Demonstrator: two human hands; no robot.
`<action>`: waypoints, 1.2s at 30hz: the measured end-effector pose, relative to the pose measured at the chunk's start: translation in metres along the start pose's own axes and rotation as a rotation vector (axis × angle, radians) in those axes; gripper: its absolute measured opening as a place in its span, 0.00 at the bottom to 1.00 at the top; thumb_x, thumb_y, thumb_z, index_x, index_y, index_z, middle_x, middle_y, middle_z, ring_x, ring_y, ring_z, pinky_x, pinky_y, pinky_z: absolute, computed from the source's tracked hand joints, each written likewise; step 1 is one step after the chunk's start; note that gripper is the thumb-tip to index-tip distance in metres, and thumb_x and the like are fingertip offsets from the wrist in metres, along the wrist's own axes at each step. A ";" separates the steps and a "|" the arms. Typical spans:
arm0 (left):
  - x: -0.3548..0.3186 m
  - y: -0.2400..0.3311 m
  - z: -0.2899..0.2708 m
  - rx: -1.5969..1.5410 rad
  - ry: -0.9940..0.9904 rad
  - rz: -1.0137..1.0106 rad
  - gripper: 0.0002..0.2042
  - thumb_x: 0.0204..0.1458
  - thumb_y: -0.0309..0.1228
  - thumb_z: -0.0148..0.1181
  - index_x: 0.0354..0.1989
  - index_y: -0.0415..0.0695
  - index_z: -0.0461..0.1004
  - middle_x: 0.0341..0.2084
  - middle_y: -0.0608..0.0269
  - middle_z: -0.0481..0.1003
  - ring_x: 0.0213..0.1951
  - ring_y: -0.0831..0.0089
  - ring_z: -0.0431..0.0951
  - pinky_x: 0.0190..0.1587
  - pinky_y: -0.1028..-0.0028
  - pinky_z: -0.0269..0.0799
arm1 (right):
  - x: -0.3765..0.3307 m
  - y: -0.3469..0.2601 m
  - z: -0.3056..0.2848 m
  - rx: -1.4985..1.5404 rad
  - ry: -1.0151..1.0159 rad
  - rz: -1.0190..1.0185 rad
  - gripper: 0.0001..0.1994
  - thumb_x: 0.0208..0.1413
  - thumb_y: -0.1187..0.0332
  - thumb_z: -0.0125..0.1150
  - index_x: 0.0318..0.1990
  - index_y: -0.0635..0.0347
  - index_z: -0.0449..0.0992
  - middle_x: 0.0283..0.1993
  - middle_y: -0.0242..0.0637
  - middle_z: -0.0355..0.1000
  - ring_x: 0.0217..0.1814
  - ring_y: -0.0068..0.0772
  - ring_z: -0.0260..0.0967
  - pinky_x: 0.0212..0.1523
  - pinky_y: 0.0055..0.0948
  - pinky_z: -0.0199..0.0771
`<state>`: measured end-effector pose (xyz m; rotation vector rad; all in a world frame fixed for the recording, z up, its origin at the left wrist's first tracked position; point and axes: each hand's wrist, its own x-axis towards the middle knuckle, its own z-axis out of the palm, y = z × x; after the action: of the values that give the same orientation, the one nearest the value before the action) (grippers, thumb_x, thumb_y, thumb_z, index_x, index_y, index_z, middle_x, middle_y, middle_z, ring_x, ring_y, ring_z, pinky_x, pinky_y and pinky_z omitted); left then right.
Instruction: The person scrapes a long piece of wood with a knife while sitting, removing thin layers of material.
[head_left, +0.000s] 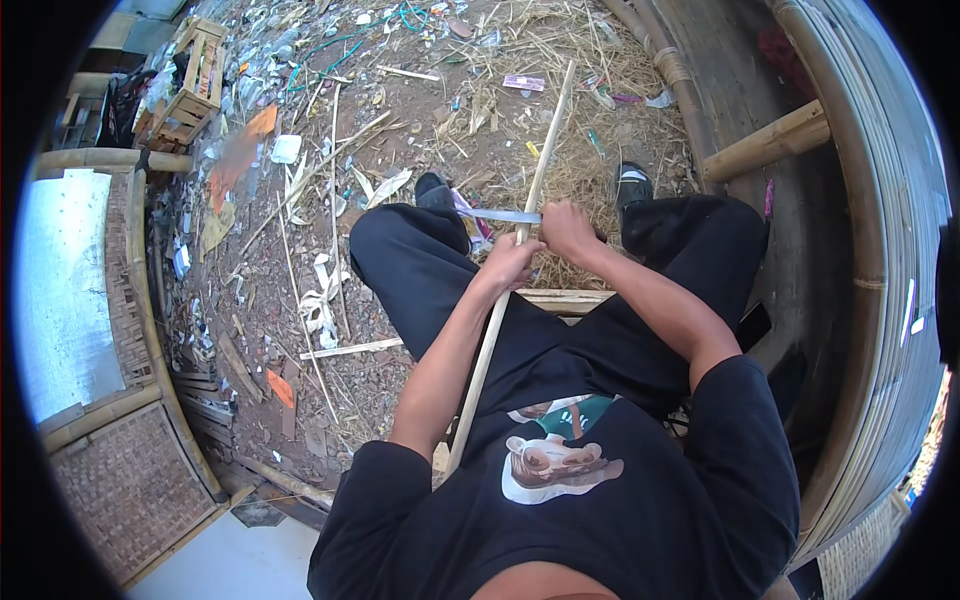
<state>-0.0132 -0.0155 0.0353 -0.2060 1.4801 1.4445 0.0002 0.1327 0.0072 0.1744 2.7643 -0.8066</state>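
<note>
A long pale strip of bamboo runs slantwise from beside my torso up between my knees. My left hand is closed around it at about its middle. In my right hand is a knife, its handle hidden by my fingers. The knife's blade points left and lies across the bamboo strip, just above my left hand. Both hands are close together between my spread knees.
Scraps of plastic, paper and wood litter the dirt ground, with straw ahead. A wooden crate stands far left. Woven bamboo panels border the left. A bamboo pole frame rises close on my right. Thin sticks lie left.
</note>
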 end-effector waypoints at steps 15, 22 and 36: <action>0.007 -0.018 -0.006 0.373 0.107 0.125 0.09 0.43 0.23 0.56 0.24 0.42 0.60 0.12 0.67 0.65 0.12 0.79 0.64 0.14 0.76 0.58 | 0.012 0.020 0.022 0.086 0.042 0.189 0.08 0.46 0.74 0.50 0.27 0.67 0.76 0.31 0.57 0.73 0.36 0.56 0.73 0.37 0.47 0.74; -0.052 -0.030 0.015 0.223 -0.057 0.003 0.10 0.46 0.19 0.50 0.29 0.47 0.56 0.09 0.74 0.57 0.06 0.84 0.54 0.07 0.79 0.47 | 0.031 0.086 0.017 0.056 0.051 0.407 0.09 0.45 0.74 0.54 0.35 0.67 0.76 0.36 0.55 0.73 0.41 0.54 0.73 0.41 0.45 0.74; -0.018 -0.006 0.001 -0.039 -0.030 0.010 0.12 0.45 0.17 0.52 0.28 0.49 0.57 0.11 0.73 0.58 0.05 0.85 0.53 0.06 0.81 0.46 | -0.011 -0.004 0.007 0.061 -0.073 0.096 0.07 0.41 0.74 0.55 0.29 0.69 0.75 0.30 0.56 0.73 0.36 0.56 0.73 0.38 0.46 0.74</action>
<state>0.0003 -0.0252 0.0442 -0.2009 1.4316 1.4790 0.0113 0.1249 0.0065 0.2811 2.6424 -0.8558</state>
